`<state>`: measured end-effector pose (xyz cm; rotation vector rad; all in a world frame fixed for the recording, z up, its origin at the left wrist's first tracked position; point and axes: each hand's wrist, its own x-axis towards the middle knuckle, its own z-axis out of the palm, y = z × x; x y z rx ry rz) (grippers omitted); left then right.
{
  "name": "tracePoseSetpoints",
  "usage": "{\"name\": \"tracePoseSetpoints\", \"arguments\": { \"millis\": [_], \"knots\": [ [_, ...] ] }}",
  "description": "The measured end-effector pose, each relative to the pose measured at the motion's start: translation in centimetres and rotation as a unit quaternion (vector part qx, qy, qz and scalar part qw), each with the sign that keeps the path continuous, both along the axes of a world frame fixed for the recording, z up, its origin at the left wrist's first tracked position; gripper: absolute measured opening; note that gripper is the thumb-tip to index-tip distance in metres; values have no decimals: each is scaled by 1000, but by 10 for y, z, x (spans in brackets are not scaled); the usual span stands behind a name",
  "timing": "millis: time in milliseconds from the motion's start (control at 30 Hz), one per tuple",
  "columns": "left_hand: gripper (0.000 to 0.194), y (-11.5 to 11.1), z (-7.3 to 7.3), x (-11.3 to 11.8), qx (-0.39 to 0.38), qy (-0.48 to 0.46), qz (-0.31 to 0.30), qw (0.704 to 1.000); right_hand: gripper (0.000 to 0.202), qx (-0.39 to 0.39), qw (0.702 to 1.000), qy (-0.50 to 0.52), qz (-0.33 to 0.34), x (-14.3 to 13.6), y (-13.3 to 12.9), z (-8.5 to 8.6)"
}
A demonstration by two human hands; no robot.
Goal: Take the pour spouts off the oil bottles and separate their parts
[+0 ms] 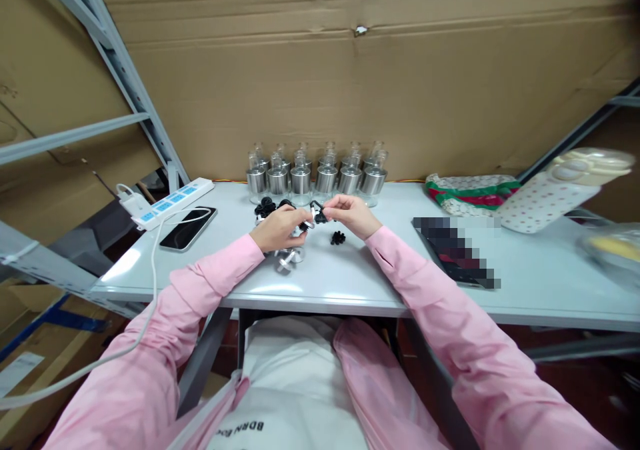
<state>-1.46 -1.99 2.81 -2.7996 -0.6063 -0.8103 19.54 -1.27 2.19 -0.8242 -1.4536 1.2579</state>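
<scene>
My left hand [281, 227] is closed around a small silver fitting [309, 223], its fingers and thumb pointing right. Opposite it, my right hand [353, 214] pinches a small black piece [321, 215] against or close beside that fitting; whether the two are joined I cannot make out. Several black notched pieces [265, 206] lie in a heap behind my left hand, partly hidden by it. One more black notched piece [338, 238] rests on the table below my right hand. Loose silver fittings [286, 261] lie in front of my left hand.
Glass bottles with steel sleeves [301, 180] stand in two rows behind my hands. On the left of the table [370, 280] are a phone [189, 229] and a power strip [175, 203] with a white cable. To the right lie a dark flat item [450, 250], a patterned cloth pouch [470, 193] and a tilted dotted bottle [550, 200].
</scene>
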Motion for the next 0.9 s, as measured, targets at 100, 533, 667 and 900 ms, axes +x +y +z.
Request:
{"name": "tracePoseSetpoints", "arguments": {
  "millis": [100,533,667,900],
  "knots": [
    [27,3,-3,-1,10,-7,12,1000,35,1,1000,-6,10,0,0,1],
    [70,3,-3,-1,4,-11,20,1000,32,7,998,-47,45,-2,-6,4],
    [71,3,-4,-1,-15,-9,27,999,31,7,998,-44,55,-3,-6,5],
    [67,0,0,-2,-39,-14,27,999,30,-6,995,-47,82,-2,-6,2]
  ]
}}
